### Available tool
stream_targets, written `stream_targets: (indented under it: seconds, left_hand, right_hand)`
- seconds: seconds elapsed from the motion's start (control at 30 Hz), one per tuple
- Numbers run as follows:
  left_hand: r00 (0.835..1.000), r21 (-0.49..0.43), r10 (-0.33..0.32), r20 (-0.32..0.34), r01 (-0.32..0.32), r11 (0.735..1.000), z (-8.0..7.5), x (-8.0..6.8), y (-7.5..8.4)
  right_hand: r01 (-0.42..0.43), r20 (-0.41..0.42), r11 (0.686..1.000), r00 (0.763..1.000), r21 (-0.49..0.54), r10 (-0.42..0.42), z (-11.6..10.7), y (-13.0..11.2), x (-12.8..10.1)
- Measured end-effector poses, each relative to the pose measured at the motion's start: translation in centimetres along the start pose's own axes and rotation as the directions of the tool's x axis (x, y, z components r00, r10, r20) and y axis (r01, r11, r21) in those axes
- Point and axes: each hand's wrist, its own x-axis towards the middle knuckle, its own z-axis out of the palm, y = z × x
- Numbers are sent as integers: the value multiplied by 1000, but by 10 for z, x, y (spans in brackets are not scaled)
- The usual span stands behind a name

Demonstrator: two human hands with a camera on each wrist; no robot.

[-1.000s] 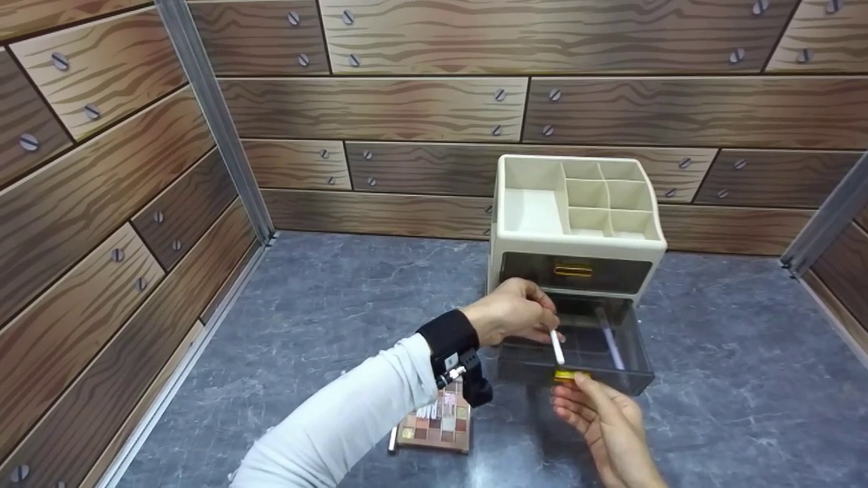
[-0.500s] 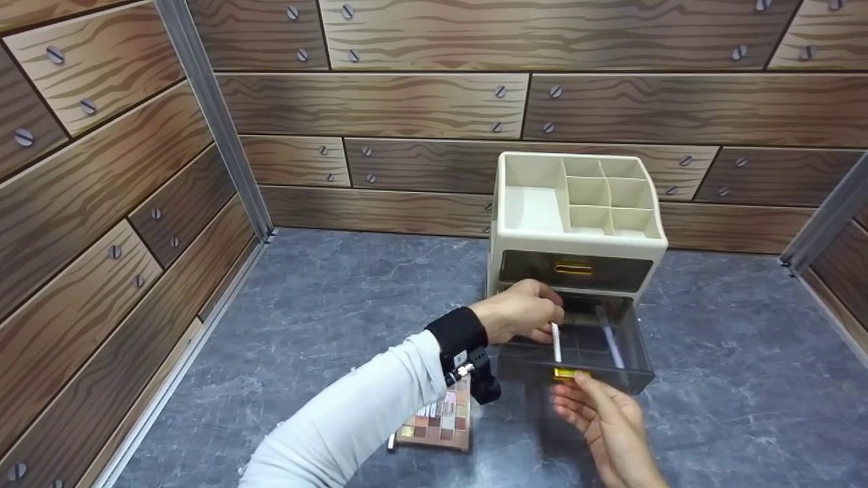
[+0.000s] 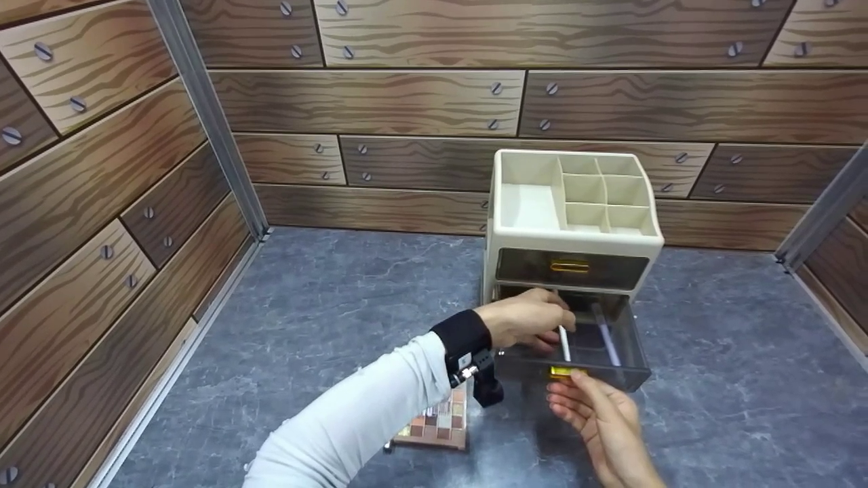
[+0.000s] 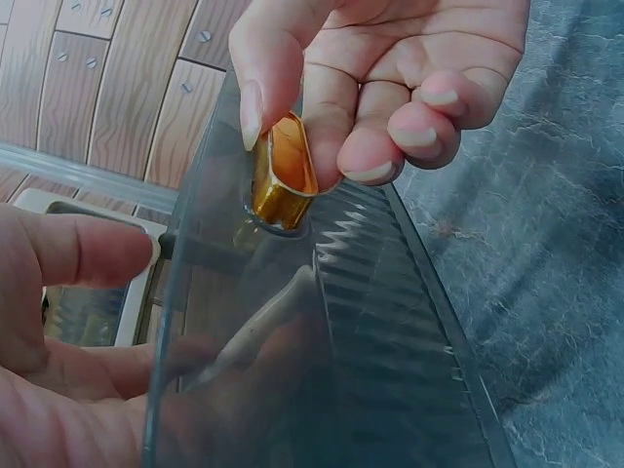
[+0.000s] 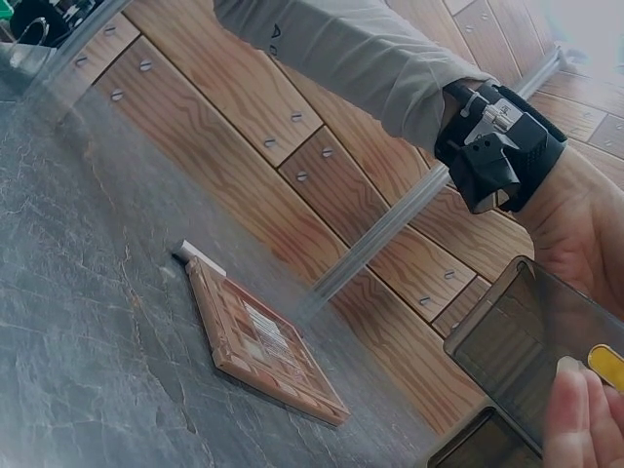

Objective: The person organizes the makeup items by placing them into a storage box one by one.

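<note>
My left hand (image 3: 532,318) reaches into the pulled-out, smoky clear lower drawer (image 3: 637,352). Its thumb and fingers stand apart, with a gap between them in the left wrist view. Right by its fingertips, a slim white stick (image 3: 565,344) leans toward the drawer front. A second pale, pen-like stick (image 3: 608,342) lies along the drawer's right side. With thumb and index finger, my right hand (image 3: 603,420) pinches the gold drawer handle (image 4: 286,175); its other fingers curl below. The cream organizer (image 3: 576,236) has its upper drawer (image 3: 529,266) pushed in.
An eyeshadow palette (image 5: 268,341) lies on the grey marbled surface left of the drawer, partly under the left forearm in the head view. A small white tube (image 5: 200,258) lies alongside it. Wood-patterned panels (image 3: 380,102) enclose the back and sides.
My left hand has moved slightly right and deeper into the drawer, and the white stick has gone with it and turned steeper. My right hand has stayed on the handle.
</note>
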Motion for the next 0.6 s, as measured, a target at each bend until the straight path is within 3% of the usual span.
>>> stream_targets:
  seconds: [0.17,0.33,0.6]
  left_hand:
    - [1000,13,17,25,-17,1000,-2,-2,-1]
    - [999,-7,48,16,-48,999,-7,-8,2]
    - [985,-115,168,29,-163,980,-31,-23,0]
  right_hand:
    - [-5,-33,1000,999,-18,4,1,1,-1]
    - [-3,-11,1000,1000,-11,3,0,1,0]
    - [24,24,1000,999,0,-24,1,2,0]
